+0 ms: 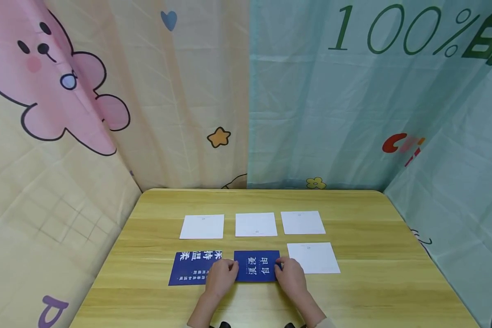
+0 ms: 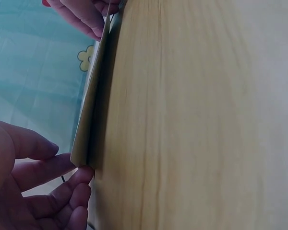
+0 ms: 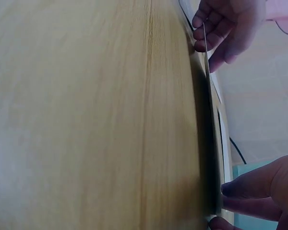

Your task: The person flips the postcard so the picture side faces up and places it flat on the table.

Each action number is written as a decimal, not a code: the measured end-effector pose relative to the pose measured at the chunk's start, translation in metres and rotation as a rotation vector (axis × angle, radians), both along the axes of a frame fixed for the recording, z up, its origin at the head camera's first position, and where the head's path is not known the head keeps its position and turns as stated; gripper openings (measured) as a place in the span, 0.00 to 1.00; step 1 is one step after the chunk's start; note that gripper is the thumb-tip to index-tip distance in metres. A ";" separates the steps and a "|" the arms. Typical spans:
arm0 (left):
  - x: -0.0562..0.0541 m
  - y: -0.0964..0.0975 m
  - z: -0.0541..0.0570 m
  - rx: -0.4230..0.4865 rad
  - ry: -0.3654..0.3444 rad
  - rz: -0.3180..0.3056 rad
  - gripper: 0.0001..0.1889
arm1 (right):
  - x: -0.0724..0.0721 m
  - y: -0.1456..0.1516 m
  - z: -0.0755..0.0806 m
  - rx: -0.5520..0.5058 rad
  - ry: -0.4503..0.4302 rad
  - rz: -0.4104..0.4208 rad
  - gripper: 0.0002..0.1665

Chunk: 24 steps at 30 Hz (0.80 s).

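A blue card [image 1: 257, 266] printed with large white Chinese characters is between my two hands in the front row. My left hand [image 1: 221, 276] pinches its left edge, and my right hand [image 1: 291, 276] pinches its right edge. Seen edge-on in the left wrist view, the card [image 2: 92, 91] is tilted up from the wood, with a dark shadow along it. Partly behind my left hand lies another blue card [image 1: 188, 272] with white characters. A white card [image 1: 315, 258] lies just right of my right hand.
Three white cards form a row farther back: a left one [image 1: 202, 227], a middle one [image 1: 256, 225] and a right one [image 1: 303, 222]. All lie flat on the wooden table [image 1: 377, 255]. Printed curtains [image 1: 303, 114] hang behind and along both sides.
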<state>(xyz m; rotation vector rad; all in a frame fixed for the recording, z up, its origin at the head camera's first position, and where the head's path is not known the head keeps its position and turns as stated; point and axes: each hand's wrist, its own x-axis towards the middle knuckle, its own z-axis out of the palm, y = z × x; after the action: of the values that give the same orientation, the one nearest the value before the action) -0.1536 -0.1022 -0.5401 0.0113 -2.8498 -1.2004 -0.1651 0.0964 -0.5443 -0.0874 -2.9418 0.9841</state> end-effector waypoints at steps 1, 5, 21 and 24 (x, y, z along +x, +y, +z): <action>0.000 0.000 0.000 -0.005 0.000 0.001 0.18 | 0.001 0.000 0.000 0.003 -0.003 -0.001 0.09; 0.000 0.001 0.000 -0.022 0.001 0.005 0.19 | 0.002 -0.001 -0.001 0.010 0.010 -0.005 0.09; 0.000 0.003 0.001 -0.079 0.004 0.001 0.22 | 0.009 -0.002 -0.001 0.021 0.070 0.014 0.11; 0.000 0.003 0.001 -0.081 0.007 -0.002 0.23 | 0.009 -0.002 -0.001 0.025 0.075 0.017 0.12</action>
<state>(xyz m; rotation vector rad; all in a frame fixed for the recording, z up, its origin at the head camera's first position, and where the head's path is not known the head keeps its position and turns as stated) -0.1532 -0.0993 -0.5395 0.0006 -2.8900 -1.0826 -0.1563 0.0944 -0.5454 -0.0246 -2.8906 0.9305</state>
